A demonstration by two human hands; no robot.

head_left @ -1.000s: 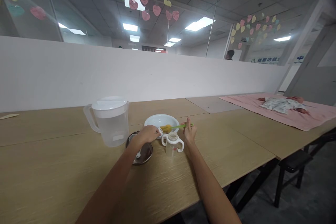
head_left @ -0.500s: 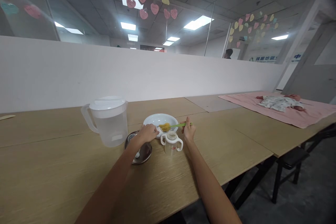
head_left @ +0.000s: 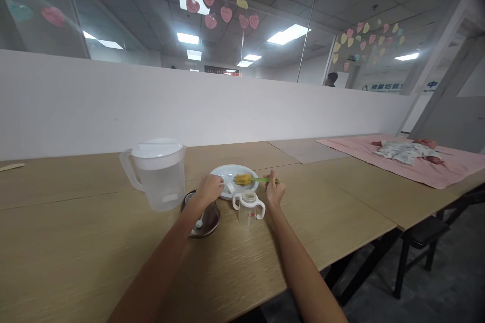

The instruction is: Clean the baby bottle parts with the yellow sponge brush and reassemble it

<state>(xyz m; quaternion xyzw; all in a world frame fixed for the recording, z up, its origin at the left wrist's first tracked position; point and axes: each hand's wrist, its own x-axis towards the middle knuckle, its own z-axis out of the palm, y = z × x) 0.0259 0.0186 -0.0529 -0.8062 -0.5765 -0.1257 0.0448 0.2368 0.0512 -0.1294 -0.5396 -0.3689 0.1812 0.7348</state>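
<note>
My right hand (head_left: pixel 275 191) is closed around the green handle of a bottle brush (head_left: pixel 243 178). Its yellow sponge head is over the white bowl (head_left: pixel 235 167). My left hand (head_left: pixel 210 190), fingers closed, is at the bowl's left side, holding a small white plastic piece (head_left: pixel 229 186) whose exact kind I cannot make out. In front of the bowl stands a clear baby bottle (head_left: pixel 248 208) with two white handles and no lid on it. Below my left hand lies a kidney-shaped metal tray (head_left: pixel 210 223), partly hidden by my wrist, with a white straw-like part (head_left: pixel 199 223) in it.
A lidded clear plastic pitcher (head_left: pixel 161 181) stands left of the tray. Far right, a baby doll (head_left: pixel 405 151) in pale clothes lies on a pink cloth (head_left: pixel 352 154). A black stool (head_left: pixel 424 232) is by the table's right edge. A low white wall runs behind.
The brush head has shifted slightly away from the white piece. My left hand has drawn a little left, so more of the piece shows. The camera view has moved slightly.
</note>
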